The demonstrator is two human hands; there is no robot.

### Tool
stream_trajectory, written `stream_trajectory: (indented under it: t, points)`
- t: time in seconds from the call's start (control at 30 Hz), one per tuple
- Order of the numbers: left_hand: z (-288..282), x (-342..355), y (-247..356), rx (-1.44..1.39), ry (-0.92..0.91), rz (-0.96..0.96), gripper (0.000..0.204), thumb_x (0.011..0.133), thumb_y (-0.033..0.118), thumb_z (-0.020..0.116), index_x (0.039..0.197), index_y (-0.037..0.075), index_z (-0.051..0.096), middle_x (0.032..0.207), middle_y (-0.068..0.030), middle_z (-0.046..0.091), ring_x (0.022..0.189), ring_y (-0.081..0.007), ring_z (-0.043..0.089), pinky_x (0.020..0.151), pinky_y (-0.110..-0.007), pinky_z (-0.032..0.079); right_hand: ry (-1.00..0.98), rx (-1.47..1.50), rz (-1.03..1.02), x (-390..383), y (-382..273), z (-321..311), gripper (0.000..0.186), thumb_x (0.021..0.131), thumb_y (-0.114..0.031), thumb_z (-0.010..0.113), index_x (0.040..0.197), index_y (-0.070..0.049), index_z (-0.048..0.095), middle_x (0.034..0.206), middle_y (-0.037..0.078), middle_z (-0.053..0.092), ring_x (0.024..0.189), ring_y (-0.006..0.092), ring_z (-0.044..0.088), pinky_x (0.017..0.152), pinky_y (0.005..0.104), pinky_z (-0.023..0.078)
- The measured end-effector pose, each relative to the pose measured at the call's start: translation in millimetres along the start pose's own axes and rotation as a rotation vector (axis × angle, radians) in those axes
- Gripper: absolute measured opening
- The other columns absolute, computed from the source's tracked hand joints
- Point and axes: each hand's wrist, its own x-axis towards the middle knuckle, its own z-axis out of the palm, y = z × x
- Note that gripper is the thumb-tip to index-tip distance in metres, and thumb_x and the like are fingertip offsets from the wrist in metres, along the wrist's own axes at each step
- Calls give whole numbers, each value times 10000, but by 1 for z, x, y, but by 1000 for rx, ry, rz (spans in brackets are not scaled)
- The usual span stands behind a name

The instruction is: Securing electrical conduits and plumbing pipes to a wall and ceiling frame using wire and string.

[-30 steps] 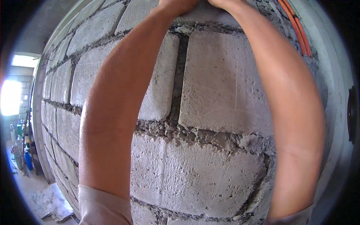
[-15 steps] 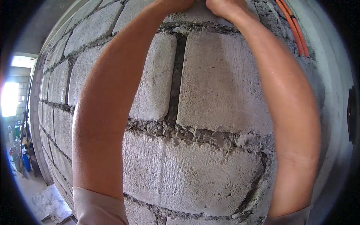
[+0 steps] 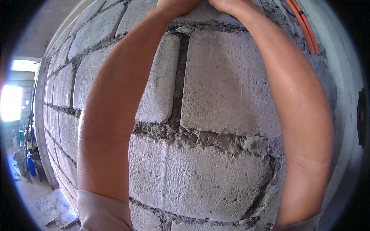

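Note:
Both my arms reach up a wall of rough grey blocks. At the top edge of the picture, my left hand and my right hand come close together, with a small gap between them. Only the wrists and lower parts of the hands show. The fingers are cut off, so whatever they hold or touch is out of sight. Just below the hands runs a crumbly mortar joint. A deep, narrow upright joint separates two blocks between my forearms.
Two orange conduits run down the wall at upper right, beside a smooth pale column. At far left, past the wall's end, are a bright window, a blue bottle and a pale broken sheet on the floor.
The view has shifted slightly, so the room at left sits a little farther right. My right hand is a bit higher and farther left, more cut off by the top edge.

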Motion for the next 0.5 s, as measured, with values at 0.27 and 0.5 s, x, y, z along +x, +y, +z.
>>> stream_trajectory:
  t: [0.27,0.5]
  points:
    - [-9,-3,0,-197,-21,31,249,861,258,583,868,30,683,910,-221,663,889,-414,626,769,-483,488,3,1,16,1,1,2,215,747,-134,576,892,-94,730,934,202,689,943,360,661,821,456,516]
    - [-3,2,2,-129,-23,-9,264,858,272,594,886,27,687,888,-224,663,855,-411,635,763,-484,488,112,138,-142,11,10,-1,371,826,-117,567,1191,-71,611,1143,180,661,1081,377,616,922,428,487]
